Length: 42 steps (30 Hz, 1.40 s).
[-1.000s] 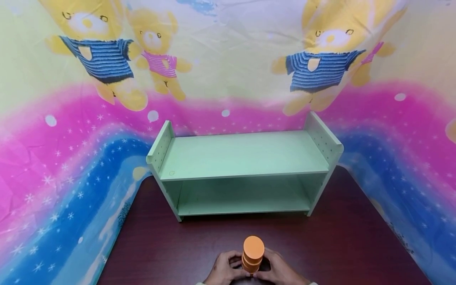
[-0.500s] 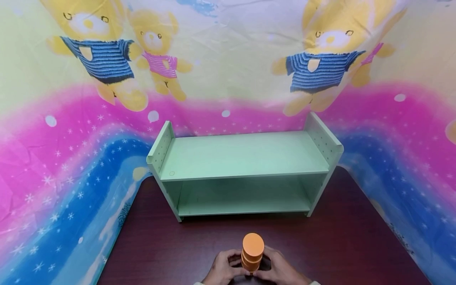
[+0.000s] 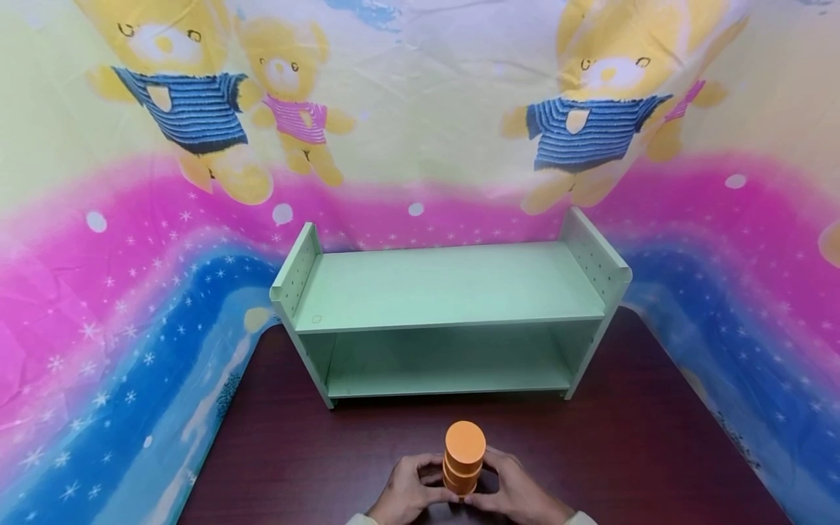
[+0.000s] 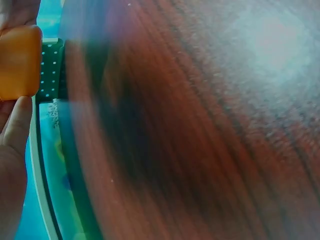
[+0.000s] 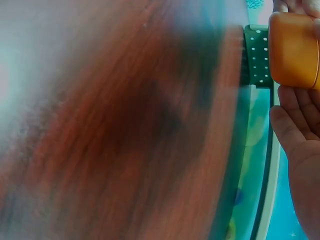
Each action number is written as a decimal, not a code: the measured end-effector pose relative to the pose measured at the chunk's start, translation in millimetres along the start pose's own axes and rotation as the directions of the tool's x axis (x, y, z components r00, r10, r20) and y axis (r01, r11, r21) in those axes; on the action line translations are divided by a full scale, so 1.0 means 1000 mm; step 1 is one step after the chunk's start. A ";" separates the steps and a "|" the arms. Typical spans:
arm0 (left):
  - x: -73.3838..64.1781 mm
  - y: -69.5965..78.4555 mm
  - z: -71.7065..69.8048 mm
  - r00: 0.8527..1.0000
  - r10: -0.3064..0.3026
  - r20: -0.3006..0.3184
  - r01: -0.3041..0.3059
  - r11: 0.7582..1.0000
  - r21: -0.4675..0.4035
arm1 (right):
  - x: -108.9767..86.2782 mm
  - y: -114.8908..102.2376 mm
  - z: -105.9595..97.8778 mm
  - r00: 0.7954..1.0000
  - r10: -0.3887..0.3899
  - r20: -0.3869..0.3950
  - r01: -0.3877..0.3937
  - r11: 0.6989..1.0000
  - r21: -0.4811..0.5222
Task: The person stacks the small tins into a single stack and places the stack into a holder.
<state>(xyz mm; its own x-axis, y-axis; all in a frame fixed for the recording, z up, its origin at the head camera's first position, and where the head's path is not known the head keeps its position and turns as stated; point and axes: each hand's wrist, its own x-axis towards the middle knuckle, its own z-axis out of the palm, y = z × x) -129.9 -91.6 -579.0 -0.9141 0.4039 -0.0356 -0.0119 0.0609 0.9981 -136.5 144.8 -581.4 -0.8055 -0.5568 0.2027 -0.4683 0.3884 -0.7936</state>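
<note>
An orange cylindrical container (image 3: 465, 445) with a flat round top stands near the front of the table, between my two hands. My left hand (image 3: 408, 487) holds its left side with curled fingers, its thumb low at the front. On the opposite side my right hand (image 3: 520, 490) grips it the same way, both thumbs nearly meeting. In the left wrist view the container (image 4: 19, 62) shows a smooth side with rounded corners at the frame's edge. A seam line runs across the container (image 5: 295, 50) in the right wrist view. Its base is mostly hidden by the thumbs.
A pale green two-tier shelf (image 3: 453, 288) with raised, perforated side panels stands behind the hands. It sits on a dark red-brown wooden table (image 3: 315, 459). A printed cloth (image 3: 420, 146) with teddy bears hangs at the back and both sides.
Both hands and the orange container have shifted slightly forward, toward the shelf, and a touch to the left. The grip looks the same, and the shelf has stayed put.
</note>
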 end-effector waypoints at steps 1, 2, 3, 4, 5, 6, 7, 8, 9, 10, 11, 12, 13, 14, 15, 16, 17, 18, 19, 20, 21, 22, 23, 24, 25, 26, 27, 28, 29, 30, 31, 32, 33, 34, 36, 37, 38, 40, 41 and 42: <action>0.000 0.001 0.000 1.000 0.000 0.002 0.000 1.000 0.004 | 0.000 -0.001 -0.001 1.000 -0.007 -0.004 0.007 1.000 -0.007; 0.001 0.002 -0.001 1.000 0.004 0.003 -0.004 1.000 0.008 | 0.000 -0.001 -0.001 1.000 -0.010 -0.006 0.010 1.000 -0.009; 0.001 0.004 -0.001 1.000 0.009 0.004 -0.009 1.000 0.009 | 0.001 -0.001 -0.002 1.000 -0.015 -0.010 0.015 1.000 -0.014; 0.001 0.005 -0.001 1.000 0.015 0.004 -0.015 1.000 0.013 | 0.001 -0.002 -0.003 1.000 -0.020 -0.012 0.020 1.000 -0.016; 0.001 0.007 -0.001 1.000 0.022 0.004 -0.022 1.000 0.015 | 0.002 -0.002 -0.004 1.000 -0.021 -0.011 0.021 1.000 -0.012; 0.002 0.008 -0.002 0.999 0.032 0.006 -0.032 0.999 0.018 | 0.003 -0.003 -0.005 1.000 -0.025 -0.012 0.025 1.000 -0.014; 0.002 0.010 -0.002 0.999 0.041 0.006 -0.041 0.999 0.020 | 0.003 -0.003 -0.006 1.000 -0.027 -0.013 0.027 1.000 -0.010; 0.002 0.012 -0.002 0.999 0.049 0.007 -0.049 0.999 0.020 | 0.004 -0.004 -0.007 0.999 -0.030 -0.015 0.030 1.000 -0.006; 0.003 0.013 -0.002 0.998 0.055 0.008 -0.055 0.998 0.019 | 0.005 -0.005 -0.008 0.999 -0.035 -0.019 0.035 0.999 -0.008; 0.003 0.014 -0.002 0.998 0.062 0.008 -0.062 0.998 0.023 | 0.005 -0.006 -0.009 0.999 -0.042 -0.022 0.042 0.999 -0.008; 0.003 0.015 -0.002 0.998 0.064 0.008 -0.065 0.998 0.026 | 0.006 -0.007 -0.010 0.998 -0.048 -0.028 0.047 0.999 -0.010; 0.004 0.016 -0.002 0.998 0.065 0.008 -0.065 0.997 0.029 | 0.006 -0.008 -0.011 0.998 -0.056 -0.035 0.056 0.998 -0.017; 0.005 0.017 -0.002 0.998 0.064 0.005 -0.064 0.997 0.035 | 0.007 -0.009 -0.012 0.997 -0.063 -0.039 0.063 0.998 -0.019; 0.005 0.018 -0.002 0.998 0.062 0.004 -0.062 0.997 0.039 | 0.007 -0.009 -0.012 0.996 -0.074 -0.043 0.073 0.997 -0.029; 0.006 0.018 -0.002 0.998 0.058 0.000 -0.058 0.997 0.046 | 0.008 -0.010 -0.013 0.996 -0.082 -0.045 0.080 0.996 -0.034; 0.006 0.019 -0.002 0.998 0.059 -0.001 -0.059 0.997 0.054 | 0.008 -0.010 -0.014 0.995 -0.087 -0.046 0.085 0.996 -0.038; 0.007 0.020 -0.002 0.998 0.058 -0.002 -0.058 0.997 0.059 | 0.008 -0.011 -0.015 0.995 -0.088 -0.048 0.086 0.995 -0.043; 0.007 0.021 -0.002 0.998 0.061 -0.004 -0.061 0.996 0.067 | 0.009 -0.012 -0.015 0.995 -0.089 -0.048 0.087 0.995 -0.048; 0.007 0.022 -0.002 0.998 0.068 -0.005 -0.067 0.995 0.078 | 0.009 -0.012 -0.016 0.995 -0.087 -0.046 0.085 0.995 -0.048; 0.008 0.023 -0.002 0.997 0.072 -0.006 -0.072 0.994 0.084 | 0.009 -0.013 -0.017 0.996 -0.083 -0.044 0.081 0.996 -0.046; 0.008 0.024 -0.003 0.997 0.076 -0.007 -0.075 0.993 0.090 | 0.010 -0.014 -0.018 0.996 -0.077 -0.042 0.075 0.996 -0.044; 0.008 0.025 -0.003 0.997 0.081 -0.006 -0.080 0.992 0.094 | 0.011 -0.015 -0.019 0.997 -0.070 -0.041 0.068 0.997 -0.042; 0.009 0.027 -0.003 0.996 0.084 -0.007 -0.083 0.992 0.098 | 0.011 -0.016 -0.020 0.997 -0.065 -0.039 0.063 0.997 -0.038; 0.009 0.028 -0.003 0.996 0.089 -0.007 -0.088 0.991 0.102 | 0.012 -0.017 -0.021 0.998 -0.058 -0.036 0.057 0.998 -0.034; 0.009 0.029 -0.004 0.996 0.093 -0.006 -0.092 0.990 0.103 | 0.012 -0.018 -0.022 0.998 -0.051 -0.031 0.050 0.998 -0.027; 0.009 0.030 -0.004 0.995 0.095 -0.003 -0.094 0.991 0.100 | 0.013 -0.019 -0.023 0.999 -0.044 -0.028 0.044 0.999 -0.022; 0.010 0.031 -0.004 0.995 0.098 -0.002 -0.097 0.990 0.098 | 0.013 -0.020 -0.024 0.999 -0.038 -0.025 0.038 0.999 -0.018; 0.010 0.032 -0.005 0.995 0.102 0.000 -0.101 0.990 0.099 | 0.014 -0.020 -0.024 0.999 -0.031 -0.021 0.031 0.999 -0.011; 0.010 0.033 -0.005 0.995 0.104 0.003 -0.104 0.990 0.096 | 0.014 -0.021 -0.025 0.999 -0.028 -0.017 0.027 1.000 -0.005; 0.010 0.034 -0.006 0.994 0.105 0.006 -0.105 0.990 0.093 | 0.015 -0.021 -0.026 1.000 -0.025 -0.014 0.025 1.000 0.000; 0.010 0.035 -0.006 0.994 0.105 0.010 -0.106 0.991 0.087 | 0.015 -0.022 -0.026 1.000 -0.024 -0.013 0.024 1.000 0.006; 0.010 0.037 -0.007 0.994 0.104 0.014 -0.105 0.991 0.082 | 0.015 -0.023 -0.026 1.000 -0.026 -0.014 0.026 1.000 0.008; 0.010 0.038 -0.007 0.995 0.103 0.016 -0.104 0.991 0.079 | 0.016 -0.024 -0.027 0.999 -0.029 -0.015 0.029 1.000 0.008; 0.010 0.039 -0.007 0.994 0.105 0.018 -0.106 0.991 0.078 | 0.016 -0.025 -0.027 0.999 -0.034 -0.016 0.034 0.999 0.010; 0.010 0.042 -0.008 0.994 0.109 0.021 -0.110 0.991 0.078 | 0.017 -0.026 -0.028 0.999 -0.048 -0.021 0.048 0.999 0.014; 0.010 0.044 -0.009 0.994 0.111 0.020 -0.112 0.991 0.078 | 0.018 -0.027 -0.028 0.998 -0.057 -0.025 0.057 0.998 0.014; 0.010 0.045 -0.009 0.993 0.114 0.020 -0.115 0.990 0.082 | 0.019 -0.028 -0.028 0.997 -0.069 -0.032 0.069 0.998 0.008; 0.010 0.047 -0.010 0.992 0.124 0.020 -0.126 0.988 0.093 | 0.020 -0.029 -0.029 0.995 -0.093 -0.044 0.093 0.996 -0.007; 0.011 0.048 -0.011 0.992 0.128 0.022 -0.129 0.987 0.095 | 0.020 -0.029 -0.030 0.993 -0.108 -0.050 0.107 0.994 -0.018; 0.011 0.049 -0.011 0.991 0.134 0.023 -0.135 0.986 0.100 | 0.021 -0.030 -0.030 0.991 -0.121 -0.056 0.120 0.992 -0.031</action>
<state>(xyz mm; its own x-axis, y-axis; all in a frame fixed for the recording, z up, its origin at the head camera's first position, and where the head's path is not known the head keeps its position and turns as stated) -145.1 -94.1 -530.0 -0.8978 0.4297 0.0969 0.1523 0.0962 0.9836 -150.3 143.7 -536.1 -0.7617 -0.5582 0.3290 -0.5723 0.3414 -0.7456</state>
